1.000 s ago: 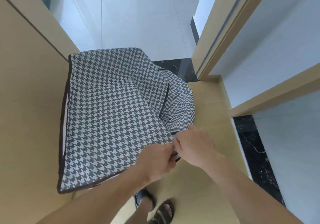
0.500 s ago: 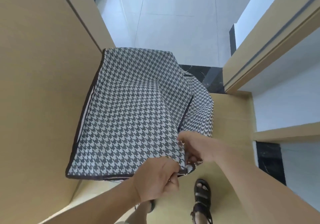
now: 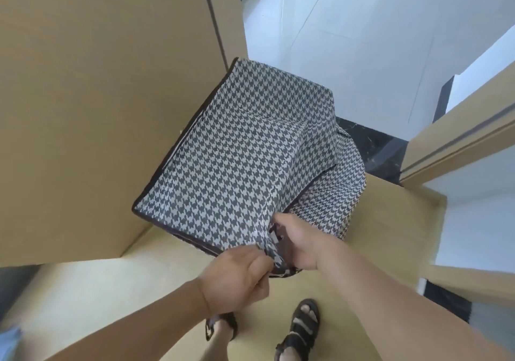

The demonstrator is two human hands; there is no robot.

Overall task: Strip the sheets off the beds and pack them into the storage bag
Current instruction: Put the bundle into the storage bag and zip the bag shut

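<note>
A black-and-white houndstooth storage bag (image 3: 239, 160) with dark trim stands on the wooden floor against a tan panel. Its top flap lies shut over the box shape, and the near right corner is lifted and creased. My left hand (image 3: 237, 274) pinches the flap's fabric at that near corner. My right hand (image 3: 298, 241) grips the bag's edge just to the right, its fingers curled into the seam. What the bag holds is hidden, and no sheets show.
A tall tan wooden panel (image 3: 97, 110) rises on the left. A wooden door frame (image 3: 459, 140) stands on the right beside a dark marble threshold (image 3: 373, 149) and white tiled floor (image 3: 362, 40). My sandalled feet (image 3: 301, 330) stand just below the bag.
The view has swung left and closer, so the bag sits more to the right. Both hands stay at the near corner; the flap's corner is now pulled up and more creased.
</note>
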